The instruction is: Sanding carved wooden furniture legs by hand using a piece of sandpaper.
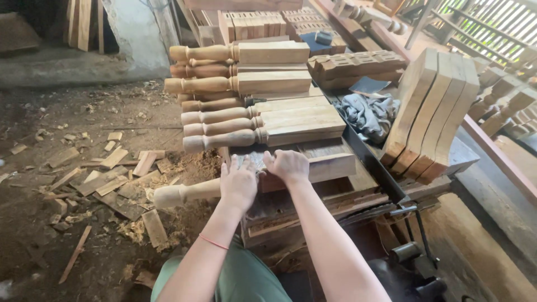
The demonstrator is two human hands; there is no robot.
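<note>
1. The left hand (239, 184) lies palm down, fingers closed over a turned wooden leg (184, 193) resting on the workbench (335, 196).
2. The right hand (288, 166) presses flat on the same leg's square end, just beside the left.
3. The leg's rounded end juts left past the bench edge, over wood scraps (112, 179).
4. Stacked finished legs (251, 112) lie just behind the hands; curved boards (430, 112) stand to the right, beside a grey cloth (369, 114).
</note>
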